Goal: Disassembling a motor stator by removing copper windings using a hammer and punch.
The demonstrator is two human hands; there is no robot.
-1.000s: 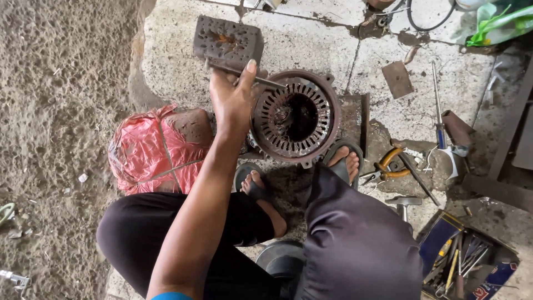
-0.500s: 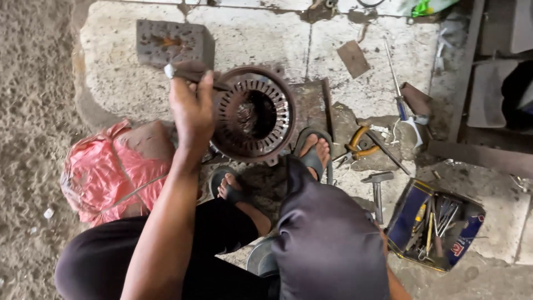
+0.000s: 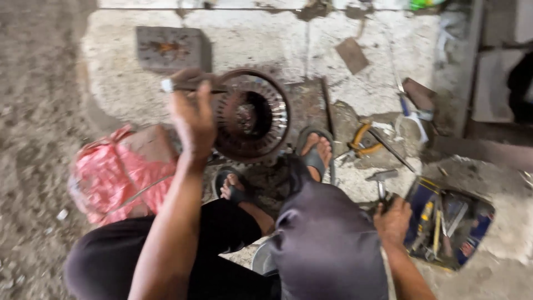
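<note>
Right hand [image 3: 393, 222], lower right of frame, rests at the edge of the blue tool tray [image 3: 449, 225]; fingers hidden, closed or loose cannot be told. Left hand [image 3: 193, 119], centre left, fingers clenched around a rod-like tool [image 3: 194, 85] laid against the round metal stator [image 3: 251, 115] on the floor at frame centre. Stator probably heavy, rigid, sharp-slotted; best gripped by the outer rim. Motion blur obscures the tool's tip. Pliers [image 3: 363, 141] right; metal block [image 3: 169, 48] upper left.
</note>
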